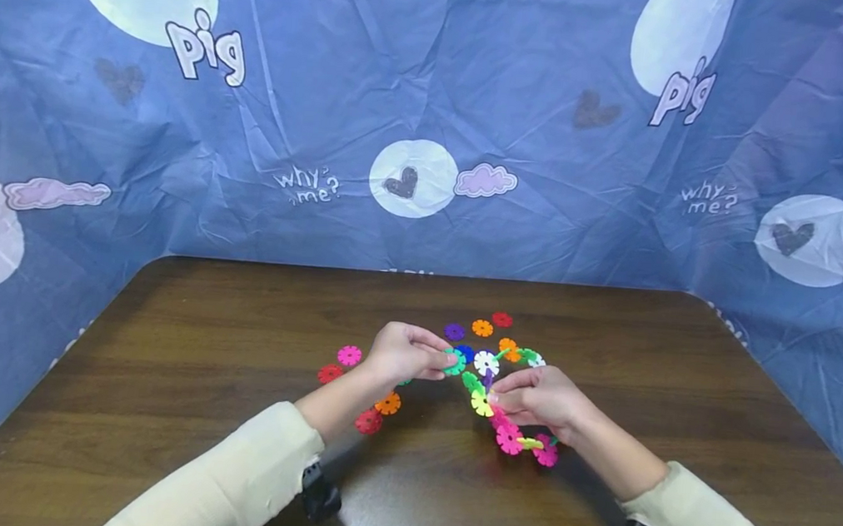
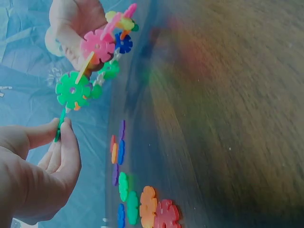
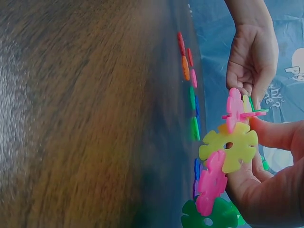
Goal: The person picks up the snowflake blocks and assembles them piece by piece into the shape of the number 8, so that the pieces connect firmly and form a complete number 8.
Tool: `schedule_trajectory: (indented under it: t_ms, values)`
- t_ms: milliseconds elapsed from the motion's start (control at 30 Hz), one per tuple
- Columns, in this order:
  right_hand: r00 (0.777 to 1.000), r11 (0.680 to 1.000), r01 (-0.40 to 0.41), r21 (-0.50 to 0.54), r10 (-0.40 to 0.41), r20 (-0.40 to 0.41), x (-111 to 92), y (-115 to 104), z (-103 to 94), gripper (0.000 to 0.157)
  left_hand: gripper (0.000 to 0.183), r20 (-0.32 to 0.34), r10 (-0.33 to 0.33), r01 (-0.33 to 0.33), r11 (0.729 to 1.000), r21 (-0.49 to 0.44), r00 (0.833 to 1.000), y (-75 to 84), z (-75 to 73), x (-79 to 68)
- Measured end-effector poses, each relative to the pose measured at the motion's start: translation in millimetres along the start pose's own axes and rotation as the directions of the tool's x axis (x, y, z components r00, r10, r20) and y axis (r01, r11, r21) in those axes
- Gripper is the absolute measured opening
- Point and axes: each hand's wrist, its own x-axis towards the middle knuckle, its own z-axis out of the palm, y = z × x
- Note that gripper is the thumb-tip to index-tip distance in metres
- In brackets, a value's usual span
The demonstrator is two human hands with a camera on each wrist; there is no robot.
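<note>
My left hand [image 1: 402, 353] pinches a green notched plastic disc [image 1: 454, 363] between thumb and fingertips. In the left wrist view this disc [image 2: 60, 127] is edge-on, its upper rim right at the end of a chain of interlocked discs. My right hand [image 1: 541, 399] grips that chain, which hangs in a curve of pink [image 1: 508, 438], yellow, green, white and other discs. The right wrist view shows a yellow disc [image 3: 228, 146] slotted between pink ones, beside the right thumb. The right fingers partly hide the chain's middle.
Loose discs lie flat on the brown wooden table [image 1: 223, 463]: pink [image 1: 349, 355], red [image 1: 368, 421] and orange [image 1: 388, 403] ones to the left, with purple [image 1: 455, 332], orange and red ones beyond the hands. A blue printed cloth [image 1: 437, 89] hangs behind the table.
</note>
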Motion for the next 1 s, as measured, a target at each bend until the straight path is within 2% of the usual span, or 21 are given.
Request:
schedule_trajectory:
  t_ms: [233,367,500,667,767,933,1000]
  values:
    - [1.000,1.000,0.015,0.003,-0.015,-0.027,0.3,-0.1,3.5,0.029,0.019,0.013,0.010,-0.011,0.999,0.042,1.000,-0.3,4.4,-4.9]
    - [0.997,1.000,0.017,-0.014,-0.018,-0.070,0.0,1.3,9.4,0.026,0.017,-0.014,0.007,-0.005,0.992,0.127,1.000,-3.4,5.5,-7.1]
    - [0.994,1.000,0.002,-0.021,-0.004,-0.107,-0.6,3.8,16.2,0.023,0.017,-0.046,0.035,-0.024,0.975,0.221,0.998,-7.0,6.8,-9.4]
    - [0.992,1.000,0.004,-0.006,-0.005,-0.125,-1.6,5.0,20.4,0.022,0.017,-0.031,0.051,-0.042,0.964,0.263,0.998,-7.4,6.8,-11.1]
    - [0.991,0.999,0.014,0.029,-0.010,-0.135,-0.8,3.8,22.0,0.025,0.018,-0.037,0.058,-0.048,0.972,0.231,0.998,-5.6,5.4,-10.6]
    - [0.985,0.996,0.008,0.091,0.007,-0.173,-0.4,3.1,27.4,0.031,0.021,-0.051,0.080,-0.077,0.995,0.064,0.995,-5.3,6.5,-7.8]
    - [0.981,0.994,-0.001,0.105,0.021,-0.191,-1.8,4.5,29.7,0.031,0.020,-0.046,0.068,-0.068,0.998,0.008,0.997,-6.9,8.3,-6.9]
